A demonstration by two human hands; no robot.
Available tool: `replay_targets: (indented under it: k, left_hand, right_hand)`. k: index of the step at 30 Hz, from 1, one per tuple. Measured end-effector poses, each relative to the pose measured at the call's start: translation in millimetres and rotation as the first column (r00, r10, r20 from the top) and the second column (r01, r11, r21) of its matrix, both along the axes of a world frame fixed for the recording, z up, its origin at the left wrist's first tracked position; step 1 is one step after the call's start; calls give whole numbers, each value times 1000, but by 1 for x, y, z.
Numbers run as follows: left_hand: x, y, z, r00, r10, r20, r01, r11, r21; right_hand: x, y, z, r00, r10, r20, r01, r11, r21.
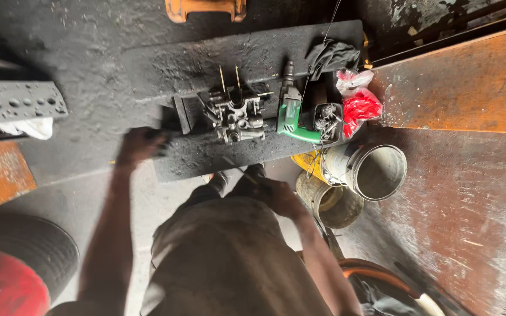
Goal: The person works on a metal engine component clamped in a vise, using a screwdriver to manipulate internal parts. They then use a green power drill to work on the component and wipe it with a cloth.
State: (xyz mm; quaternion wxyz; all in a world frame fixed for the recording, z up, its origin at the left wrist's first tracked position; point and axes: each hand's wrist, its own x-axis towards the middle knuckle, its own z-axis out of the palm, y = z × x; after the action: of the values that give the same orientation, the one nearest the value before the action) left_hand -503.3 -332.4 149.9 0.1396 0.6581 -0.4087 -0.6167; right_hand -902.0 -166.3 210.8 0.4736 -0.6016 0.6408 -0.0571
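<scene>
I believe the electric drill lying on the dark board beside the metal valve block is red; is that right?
Not quite: the head view shows the electric drill is green, not red. It does lie on the dark board beside the metal valve block.

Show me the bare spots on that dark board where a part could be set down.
The board is bare along its far strip, from its left end to the rag. The near edge below the valve block is also bare. Crowded: the right end, with drill, rag and red bag.
</scene>
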Motion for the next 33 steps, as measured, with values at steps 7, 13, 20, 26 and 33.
replay_targets:
  k: [7,13,20,26,33]
  left_hand:
    - [-157,-23,-22,971,-230,-71,210,952,-222]
    - [-187,-21,-25,993,98,67,-67,931,-359]
    - [-175,-19,-18,851,-18,524,343,775,-530]
    - [-179,-12,-23,925,-99,366,284,821,-496]
    - [-159,-13,-30,903,-239,357,312,935,-165]
  right_hand:
    - [6,-46,70,969,-217,-118,193,964,-183]
    - [57,-89,59,940,-291,-178,231,927,-296]
    - [87,-125,-2,886,-284,-367,187,942,-279]
    - [139,-133,-20,813,15,-582,91,984,153]
    - [115,-176,-12,859,41,-510,-148,974,-172]
